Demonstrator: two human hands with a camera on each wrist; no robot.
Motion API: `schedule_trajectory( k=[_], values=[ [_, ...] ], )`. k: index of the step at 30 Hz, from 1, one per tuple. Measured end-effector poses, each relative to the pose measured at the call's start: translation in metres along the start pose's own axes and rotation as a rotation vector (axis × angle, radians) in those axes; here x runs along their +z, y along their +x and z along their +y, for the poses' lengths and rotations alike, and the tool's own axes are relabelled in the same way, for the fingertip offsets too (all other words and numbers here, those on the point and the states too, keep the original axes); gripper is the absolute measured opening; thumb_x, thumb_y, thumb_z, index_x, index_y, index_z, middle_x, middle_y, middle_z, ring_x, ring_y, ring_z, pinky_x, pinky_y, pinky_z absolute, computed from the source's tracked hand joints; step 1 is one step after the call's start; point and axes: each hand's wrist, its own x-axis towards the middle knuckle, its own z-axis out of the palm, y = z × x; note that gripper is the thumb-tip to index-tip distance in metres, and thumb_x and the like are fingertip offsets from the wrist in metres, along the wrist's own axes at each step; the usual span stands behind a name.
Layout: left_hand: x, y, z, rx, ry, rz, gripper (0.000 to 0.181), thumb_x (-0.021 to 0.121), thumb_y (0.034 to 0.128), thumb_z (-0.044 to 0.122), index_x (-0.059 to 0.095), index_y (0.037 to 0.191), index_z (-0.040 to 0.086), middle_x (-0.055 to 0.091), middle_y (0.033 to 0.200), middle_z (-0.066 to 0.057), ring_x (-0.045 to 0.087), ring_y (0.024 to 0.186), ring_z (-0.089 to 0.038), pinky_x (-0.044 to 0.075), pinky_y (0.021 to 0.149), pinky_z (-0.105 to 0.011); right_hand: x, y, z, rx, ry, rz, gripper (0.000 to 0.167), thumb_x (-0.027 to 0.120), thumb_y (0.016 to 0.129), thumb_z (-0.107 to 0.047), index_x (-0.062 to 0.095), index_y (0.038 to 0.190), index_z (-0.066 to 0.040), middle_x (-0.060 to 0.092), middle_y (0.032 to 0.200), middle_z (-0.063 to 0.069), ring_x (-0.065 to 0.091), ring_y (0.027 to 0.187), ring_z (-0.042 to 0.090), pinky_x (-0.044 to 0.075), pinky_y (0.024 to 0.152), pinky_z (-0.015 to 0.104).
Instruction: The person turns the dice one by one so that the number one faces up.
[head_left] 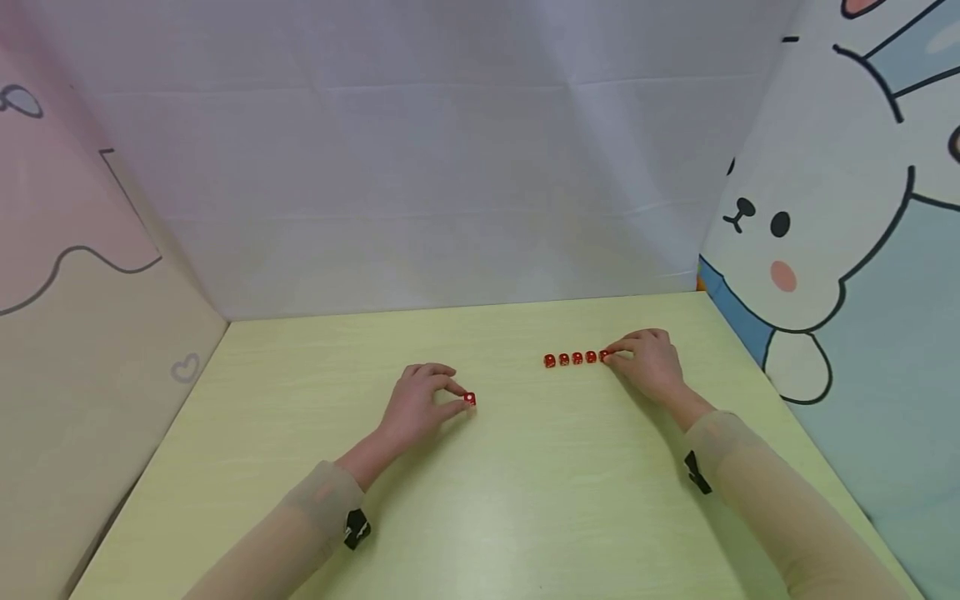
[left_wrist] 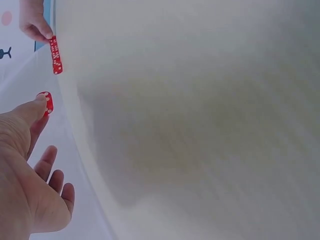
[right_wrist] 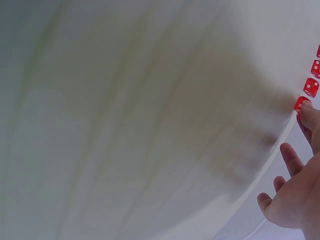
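Between thumb and forefinger, my left hand point(head_left: 422, 402) pinches a red die point(head_left: 469, 398) with white pips, over the middle of the table. In the left wrist view the thumb covers part of that die point(left_wrist: 48, 103), and the other fingers are spread apart from it. To the right, several red dice point(head_left: 577, 358) stand in a row with small gaps. My right hand point(head_left: 649, 363) pinches the die at the row's right end point(head_left: 603, 356). In the right wrist view its thumb hides part of this end die point(right_wrist: 301, 103), beside its neighbour point(right_wrist: 311, 87).
The pale yellow table point(head_left: 525, 500) reaches back to a white cloth wall point(head_left: 450, 192). A printed panel with a cartoon rabbit point(head_left: 817, 225) stands along the right edge, and a pink and cream panel point(head_left: 90, 350) along the left.
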Motion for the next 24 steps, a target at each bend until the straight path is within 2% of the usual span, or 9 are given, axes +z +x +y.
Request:
schedule_trajectory(
  k=[8, 14, 18, 24],
  values=[
    [0.004, 0.033, 0.011, 0.043, -0.005, 0.026, 0.021, 0.082, 0.0879, 0.040, 0.081, 0.099, 0.022, 0.063, 0.134, -0.003, 0.047, 0.128, -0.033, 0.037, 0.107, -0.050, 0.002, 0.002, 0.001, -0.007, -0.008, 0.015, 0.031, 0.070, 0.099, -0.029, 0.077, 0.118, -0.006, 0.065, 0.127, 0.022, 0.036, 0.132, 0.052, 0.026, 0.110, 0.064],
    [0.012, 0.056, 0.016, 0.049, 0.017, 0.034, 0.022, 0.080, 0.0893, 0.042, 0.081, 0.101, 0.023, 0.062, 0.136, -0.003, 0.046, 0.130, -0.034, 0.037, 0.108, -0.051, 0.003, 0.004, -0.001, 0.008, -0.015, 0.007, 0.030, 0.070, 0.099, -0.028, 0.077, 0.118, -0.006, 0.066, 0.126, 0.021, 0.036, 0.133, 0.051, 0.026, 0.111, 0.064],
    [0.014, 0.068, 0.020, 0.046, 0.020, 0.030, 0.023, 0.079, 0.0904, 0.043, 0.080, 0.103, 0.023, 0.062, 0.137, -0.003, 0.046, 0.131, -0.034, 0.037, 0.109, -0.051, 0.002, 0.004, -0.002, 0.015, -0.010, 0.008, 0.030, 0.070, 0.098, -0.028, 0.077, 0.118, -0.006, 0.066, 0.126, 0.021, 0.036, 0.132, 0.051, 0.026, 0.110, 0.064],
    [0.016, 0.079, 0.026, 0.030, 0.041, 0.008, 0.025, 0.077, 0.0920, 0.041, 0.080, 0.106, 0.021, 0.061, 0.138, -0.005, 0.045, 0.132, -0.034, 0.036, 0.110, -0.049, 0.003, 0.003, -0.002, 0.014, -0.013, 0.008, 0.030, 0.070, 0.099, -0.027, 0.077, 0.119, -0.006, 0.066, 0.126, 0.021, 0.037, 0.132, 0.051, 0.026, 0.110, 0.064]
  ],
)
